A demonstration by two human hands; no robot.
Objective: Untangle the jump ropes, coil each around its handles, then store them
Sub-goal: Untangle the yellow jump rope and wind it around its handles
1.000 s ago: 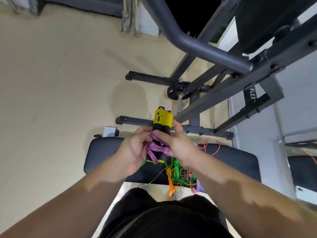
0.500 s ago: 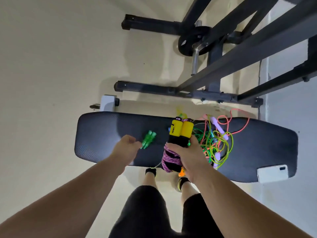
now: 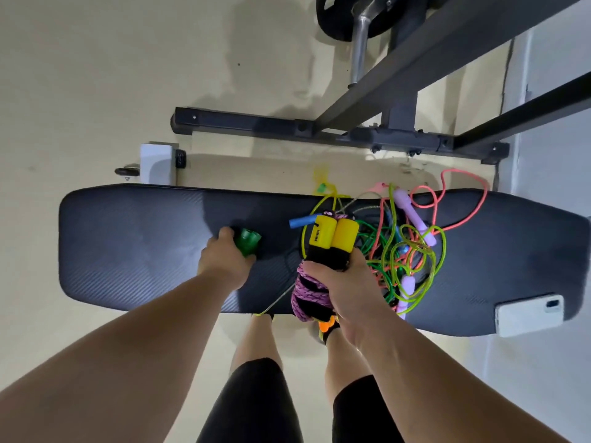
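Note:
My right hand [image 3: 347,282] grips a coiled jump rope [image 3: 329,247]: two yellow-and-black handles side by side with purple braided cord wound round them. My left hand [image 3: 224,262] holds a pair of green handles [image 3: 248,241] down on the black bench pad [image 3: 134,244]. To the right of the bundle lies a tangle of ropes [image 3: 409,251] in green, yellow-green and salmon, with lilac handles [image 3: 412,215] and a blue handle [image 3: 300,221]. An orange handle [image 3: 327,325] pokes out below my right hand.
A white phone [image 3: 529,314] lies on the bench's right end. Behind the bench stand the dark steel frame [image 3: 319,127] of a gym machine and a weight plate [image 3: 345,17]. A white box [image 3: 158,163] sits on the beige floor. My legs are under the bench's front edge.
My left hand let go of the purple coil, reached left and took hold of the green handles. My right hand lowered the wound bundle toward the bench. The view tilted down.

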